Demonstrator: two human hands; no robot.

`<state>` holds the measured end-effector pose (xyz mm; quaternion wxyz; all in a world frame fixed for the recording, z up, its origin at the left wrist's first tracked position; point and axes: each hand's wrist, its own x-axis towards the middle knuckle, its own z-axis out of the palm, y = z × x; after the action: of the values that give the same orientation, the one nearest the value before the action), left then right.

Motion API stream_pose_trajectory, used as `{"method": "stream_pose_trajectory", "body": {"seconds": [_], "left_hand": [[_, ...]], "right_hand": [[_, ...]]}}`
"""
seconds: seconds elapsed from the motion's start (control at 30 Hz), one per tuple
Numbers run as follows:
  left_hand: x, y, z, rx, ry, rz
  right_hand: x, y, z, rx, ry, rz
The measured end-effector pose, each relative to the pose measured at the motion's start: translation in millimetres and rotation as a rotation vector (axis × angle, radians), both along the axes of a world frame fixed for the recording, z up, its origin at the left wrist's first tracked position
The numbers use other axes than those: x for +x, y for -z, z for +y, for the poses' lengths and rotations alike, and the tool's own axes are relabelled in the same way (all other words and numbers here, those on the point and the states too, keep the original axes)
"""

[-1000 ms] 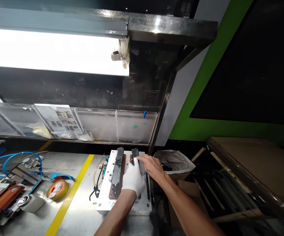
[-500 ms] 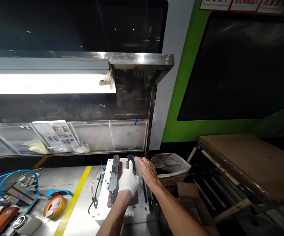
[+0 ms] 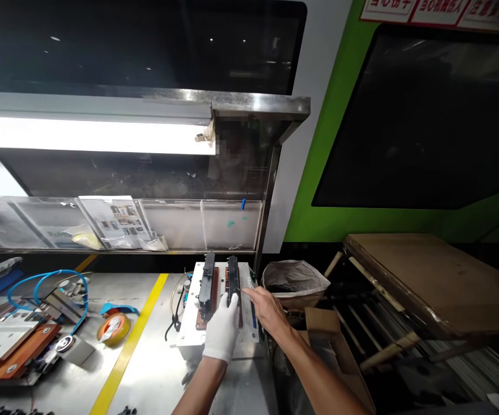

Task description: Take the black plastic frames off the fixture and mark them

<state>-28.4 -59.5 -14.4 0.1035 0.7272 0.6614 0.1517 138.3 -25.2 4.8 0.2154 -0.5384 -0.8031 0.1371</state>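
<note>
Both hands have slid nearer along the white fixture plate (image 3: 188,340) on the steel worktop (image 3: 145,369).
Gloved left hand (image 3: 222,329) grips the right black bar (image 3: 232,281); bare right hand (image 3: 266,308), fingers loosely extended, touches the plate's edge beside it.

Light: scene lit mainly by a fluorescent tube (image 3: 89,135), blown out to white | Upper area and right side left dim | Glare seen on the steel shelf edge (image 3: 258,106) and worktop (image 3: 154,369) | Edges bent by wide-angle distortion | A small patch pixelated beside the tube end.
</note>
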Motion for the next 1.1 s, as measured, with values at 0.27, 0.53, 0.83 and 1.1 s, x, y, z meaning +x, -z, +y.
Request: {"method": "stream_pose_trajectory", "body": {"seconds": [0.27, 0.53, 0.83, 1.1], "left_hand": [[-3.4, 4.7, 4.1, 0.056, 0.026, 0.171], [5.1, -10.0, 6.5, -0.004, -0.031, 0.141], [0.1, -10.0, 17.8, 0.000, 0.021, 0.231], [2.7, -14.0, 25.3, -0.002, 0.018, 0.204]], "right_hand": [[-10.2, -16.3, 2.3, -0.038, -0.064, -0.143], [-12.3, -24.4, 11.2, -0.056, -0.073, -0.219], [-15.7, -22.1, 15.4, -0.016, -0.068, -0.264], [-26.2, -16.3, 23.2, -0.032, -0.007, -0.180]]}}
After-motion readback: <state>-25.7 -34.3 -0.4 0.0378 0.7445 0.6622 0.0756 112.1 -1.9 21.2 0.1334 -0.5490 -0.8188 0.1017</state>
